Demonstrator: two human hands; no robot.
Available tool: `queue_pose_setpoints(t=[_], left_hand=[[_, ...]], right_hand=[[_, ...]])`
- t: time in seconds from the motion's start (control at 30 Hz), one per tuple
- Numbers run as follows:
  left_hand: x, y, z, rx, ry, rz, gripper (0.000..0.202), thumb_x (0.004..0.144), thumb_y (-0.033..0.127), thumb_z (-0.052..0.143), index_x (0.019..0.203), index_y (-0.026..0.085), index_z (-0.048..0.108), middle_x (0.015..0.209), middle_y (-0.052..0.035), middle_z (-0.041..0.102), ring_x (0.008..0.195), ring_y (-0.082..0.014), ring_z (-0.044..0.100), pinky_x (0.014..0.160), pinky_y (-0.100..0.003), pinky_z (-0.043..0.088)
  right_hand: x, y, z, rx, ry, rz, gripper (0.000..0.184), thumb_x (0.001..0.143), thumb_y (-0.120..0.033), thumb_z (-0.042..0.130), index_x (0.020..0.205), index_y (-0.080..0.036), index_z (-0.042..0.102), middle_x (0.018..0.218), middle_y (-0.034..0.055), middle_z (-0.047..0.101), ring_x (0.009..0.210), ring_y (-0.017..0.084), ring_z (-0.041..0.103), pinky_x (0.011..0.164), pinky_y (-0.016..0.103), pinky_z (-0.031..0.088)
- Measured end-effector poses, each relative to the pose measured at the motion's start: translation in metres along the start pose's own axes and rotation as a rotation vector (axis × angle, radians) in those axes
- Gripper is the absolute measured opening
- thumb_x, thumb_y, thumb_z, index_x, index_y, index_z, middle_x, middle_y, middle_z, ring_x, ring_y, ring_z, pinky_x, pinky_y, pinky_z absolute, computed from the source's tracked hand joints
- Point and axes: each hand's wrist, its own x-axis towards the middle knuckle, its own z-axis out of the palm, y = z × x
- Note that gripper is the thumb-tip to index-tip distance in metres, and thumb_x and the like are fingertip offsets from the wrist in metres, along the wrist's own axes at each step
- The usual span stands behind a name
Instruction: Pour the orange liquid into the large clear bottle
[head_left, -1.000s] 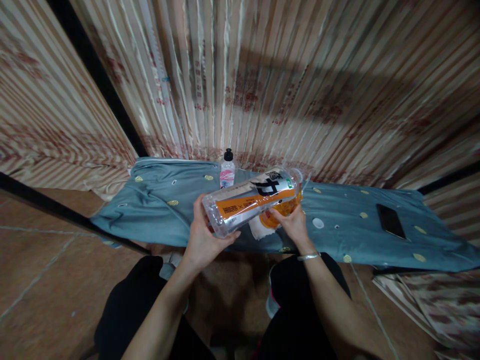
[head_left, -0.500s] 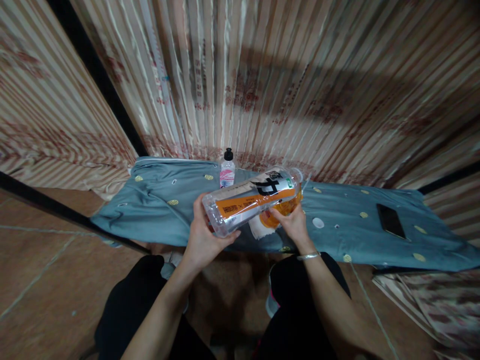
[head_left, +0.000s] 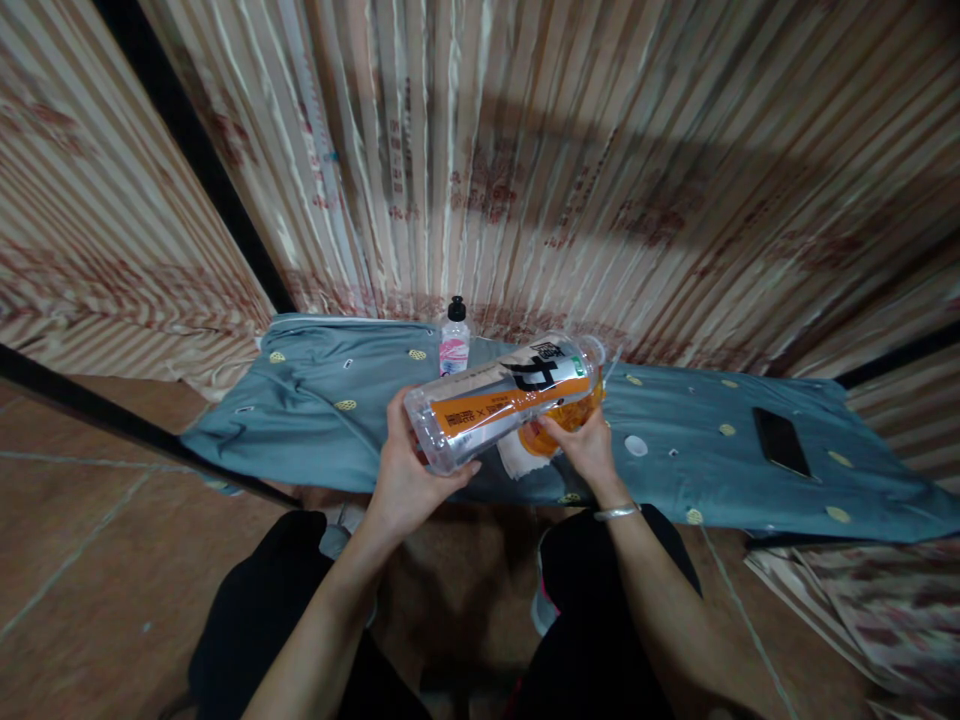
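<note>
A: Big to small. Table?
B: One, cloth-covered table (head_left: 315,440), stretching left to right.
A: Main thing?
B: One clear bottle (head_left: 502,402), orange-and-silver label, held above the table's middle. Long axis slants: base lower left, neck upper right, by the orange container (head_left: 574,412).
A: Hands?
B: Two. Left hand (head_left: 409,478) grips the base end, thumb along the underside, forearm angling up from below. Right hand (head_left: 589,447) grasps the orange container, thumb pointing left, forearm coming in from lower right, one bracelet (head_left: 617,513) on the wrist. Can't tell if it also touches the clear bottle.
A: Other counts?
B: Orange container, one, partly hidden behind the bottle. Phone (head_left: 782,441), one, flat, right side. Small bottle (head_left: 454,350), one, black top, upright at the back. White tissue (head_left: 523,460), one, below the bottle. White disc (head_left: 636,446), one, just right of the right hand.
</note>
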Motion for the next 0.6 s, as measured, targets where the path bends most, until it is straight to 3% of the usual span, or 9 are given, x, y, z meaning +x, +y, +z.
queue_pose_setpoints(t=[0.33, 0.6], left_hand=[[0.001, -0.001, 0.000, 0.017, 0.007, 0.008, 0.115, 0.044, 0.035, 0.125, 0.142, 0.033, 0.066, 0.141, -0.0072, 0.087, 0.147, -0.0474, 0.087, 0.142, -0.071, 0.064], [0.004, -0.004, -0.002, 0.004, -0.008, 0.016, 0.111, 0.044, 0.032, 0.124, 0.139, 0.032, 0.067, 0.136, -0.0067, 0.089, 0.142, -0.0468, 0.089, 0.140, -0.071, 0.066]], right_hand=[[0.002, 0.005, -0.001, -0.016, -0.008, 0.001, 0.113, 0.062, -0.094, 0.105, 0.144, -0.022, 0.077, 0.140, 0.0283, 0.094, 0.135, 0.056, 0.090, 0.120, 0.076, 0.074], [0.002, 0.011, 0.002, -0.034, -0.001, -0.007, 0.115, 0.064, -0.094, 0.103, 0.149, -0.021, 0.077, 0.138, 0.0274, 0.095, 0.134, 0.056, 0.091, 0.118, 0.075, 0.074]])
